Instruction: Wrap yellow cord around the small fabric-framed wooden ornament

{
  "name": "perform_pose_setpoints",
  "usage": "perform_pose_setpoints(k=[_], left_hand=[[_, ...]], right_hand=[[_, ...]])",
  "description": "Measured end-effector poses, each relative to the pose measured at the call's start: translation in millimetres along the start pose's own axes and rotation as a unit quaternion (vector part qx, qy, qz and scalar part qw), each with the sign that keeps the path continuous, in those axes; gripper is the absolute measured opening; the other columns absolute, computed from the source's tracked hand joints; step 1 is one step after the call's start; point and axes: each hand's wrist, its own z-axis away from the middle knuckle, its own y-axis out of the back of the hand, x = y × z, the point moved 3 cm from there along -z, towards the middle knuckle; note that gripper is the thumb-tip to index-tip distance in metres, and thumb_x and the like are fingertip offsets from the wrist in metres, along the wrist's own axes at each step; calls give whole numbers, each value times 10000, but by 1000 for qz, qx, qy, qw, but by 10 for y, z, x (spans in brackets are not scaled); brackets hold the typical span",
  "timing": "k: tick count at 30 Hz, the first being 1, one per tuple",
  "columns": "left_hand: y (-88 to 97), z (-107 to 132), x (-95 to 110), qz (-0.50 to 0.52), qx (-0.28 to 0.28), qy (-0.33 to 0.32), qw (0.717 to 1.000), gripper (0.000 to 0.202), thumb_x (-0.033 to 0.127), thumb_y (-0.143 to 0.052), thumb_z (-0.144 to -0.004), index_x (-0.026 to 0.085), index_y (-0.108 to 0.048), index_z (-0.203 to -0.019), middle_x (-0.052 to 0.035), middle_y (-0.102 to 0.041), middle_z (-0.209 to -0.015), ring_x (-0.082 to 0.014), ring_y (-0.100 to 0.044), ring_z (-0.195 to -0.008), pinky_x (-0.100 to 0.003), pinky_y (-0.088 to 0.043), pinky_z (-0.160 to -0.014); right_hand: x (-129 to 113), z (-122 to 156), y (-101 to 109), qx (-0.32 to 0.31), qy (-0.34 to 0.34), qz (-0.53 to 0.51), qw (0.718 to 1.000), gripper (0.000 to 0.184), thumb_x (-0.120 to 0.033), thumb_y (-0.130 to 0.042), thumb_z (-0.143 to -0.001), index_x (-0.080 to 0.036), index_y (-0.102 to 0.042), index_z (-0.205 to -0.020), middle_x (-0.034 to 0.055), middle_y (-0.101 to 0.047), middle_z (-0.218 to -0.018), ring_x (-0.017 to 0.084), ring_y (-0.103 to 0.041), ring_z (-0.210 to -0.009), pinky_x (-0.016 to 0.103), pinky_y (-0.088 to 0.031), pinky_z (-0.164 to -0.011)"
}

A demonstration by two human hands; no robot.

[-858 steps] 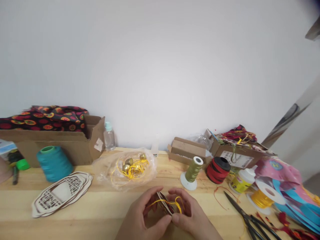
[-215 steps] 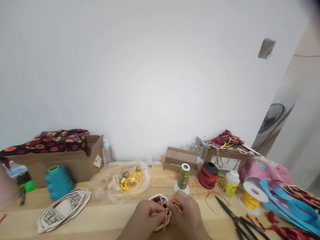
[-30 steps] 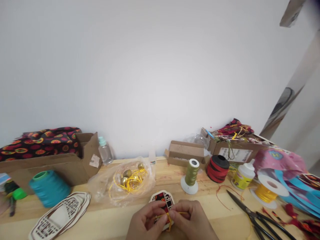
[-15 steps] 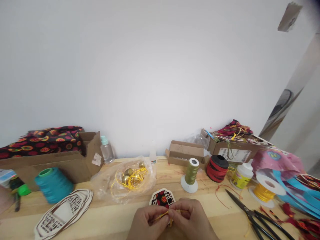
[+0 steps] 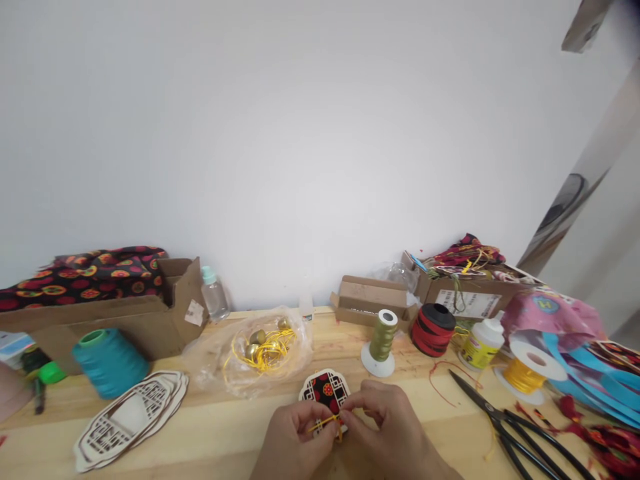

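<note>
Both of my hands meet at the bottom middle of the view over a small wooden ornament [image 5: 326,385] with a cut-out lattice frame and black, red and orange patterned cloth inside. My left hand [image 5: 299,437] pinches a thin yellow cord [image 5: 324,423] between thumb and forefinger. Close beside it, my right hand [image 5: 385,427] has its thumb and fingertips pinched on the same cord. A short end of cord hangs below the fingertips over the ornament's lower edge. The fingers partly cover that lower edge.
Black scissors [image 5: 495,417] lie at the right, near a glue bottle [image 5: 481,345] and a yellow cord spool [image 5: 530,370]. An olive thread spool [image 5: 383,340] stands behind my hands. Bells with yellow cords sit in a plastic bag [image 5: 295,365]. Lattice wooden frames [image 5: 95,437] and a teal thread cone [image 5: 110,367] are left.
My right hand has shifted slightly, and its fingers now bunch nearer the cord's middle. More of the ornament shows between the hands. The view has tilted a little.
</note>
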Motion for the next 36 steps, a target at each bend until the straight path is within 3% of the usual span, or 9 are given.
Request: perform_pose_setpoints(k=[5, 12, 17, 20, 22, 25, 27, 31, 36], left_hand=[[21, -6, -36, 33, 18, 6, 999, 191, 285, -634, -547, 99, -664, -583, -37, -654, -519, -149, -552, -506, -210, -410, -484], [16, 10, -8, 68, -17, 0, 998, 212, 289, -623, -590, 110, -699, -675, -56, -696, -592, -174, -588, -568, -220, -430, -521], [3, 34, 88, 26, -53, -14, 998, 227, 293, -580, -641, 131, -704, -743, -51, -704, -638, -195, -598, -644, -232, -437, -576], [1, 39, 125, -20, -69, -35, 997, 216, 280, -555, -666, 135, -711, -698, -39, -697, -612, -180, -579, -607, -212, -413, -541], [7, 31, 114, -35, -62, -49, 996, 230, 287, -551, -668, 128, -710, -623, -27, -682, -555, -162, -558, -546, -198, -388, -498], [13, 12, 54, -15, -48, -44, 998, 237, 305, -567, -652, 123, -701, -582, -22, -671, -518, -151, -549, -504, -194, -378, -471], [18, 3, 15, 23, -36, -29, 999, 212, 304, -590, -629, 126, -703, -634, -37, -689, -567, -167, -574, -545, -206, -407, -499], [37, 1, 21, 65, -11, -14, 998, 186, 276, -624, -595, 127, -698, -678, -65, -709, -646, -193, -604, -624, -239, -448, -573], [32, 1, 91, 63, -34, 13, 997, 164, 253, -609, -617, 114, -691, -649, -47, -705, -605, -161, -593, -571, -211, -432, -542]], right_hand=[[38, 12, -48, -26, 1, 4, 1000, 153, -239, -556, -668, -218, -687, -745, -10, -542, -522, 80, -430, -441, 176, -277, -419], [41, 24, -63, -39, 52, 27, 998, 198, -244, -491, -735, -231, -684, -689, -20, -504, -460, 83, -444, -452, 177, -262, -430], [9, 42, -59, -18, 54, 39, 998, 203, -196, -489, -707, -223, -690, -700, -1, -547, -475, 84, -428, -428, 184, -268, -422], [41, 43, -104, 7, 9, 5, 1000, 164, -168, -533, -626, -190, -693, -654, 7, -570, -485, 86, -433, -425, 183, -291, -419], [96, 42, -157, 20, -61, -75, 995, 146, -165, -539, -597, -164, -684, -617, 15, -588, -515, 92, -459, -445, 175, -312, -413], [193, 57, -249, 31, -201, -220, 954, 136, -198, -550, -584, -119, -659, -604, 19, -585, -487, 89, -463, -411, 160, -306, -362], [219, 64, -286, 26, -248, -285, 925, 142, -224, -577, -571, -104, -647, -603, 16, -581, -454, 84, -462, -382, 156, -309, -348], [205, 50, -284, -5, -252, -349, 903, 161, -263, -635, -540, -106, -646, -577, 26, -618, -498, 105, -525, -430, 168, -371, -398], [202, 44, -253, -13, -220, -338, 915, 224, -316, -643, -560, -104, -666, -626, 48, -646, -566, 148, -574, -518, 199, -426, -466]])
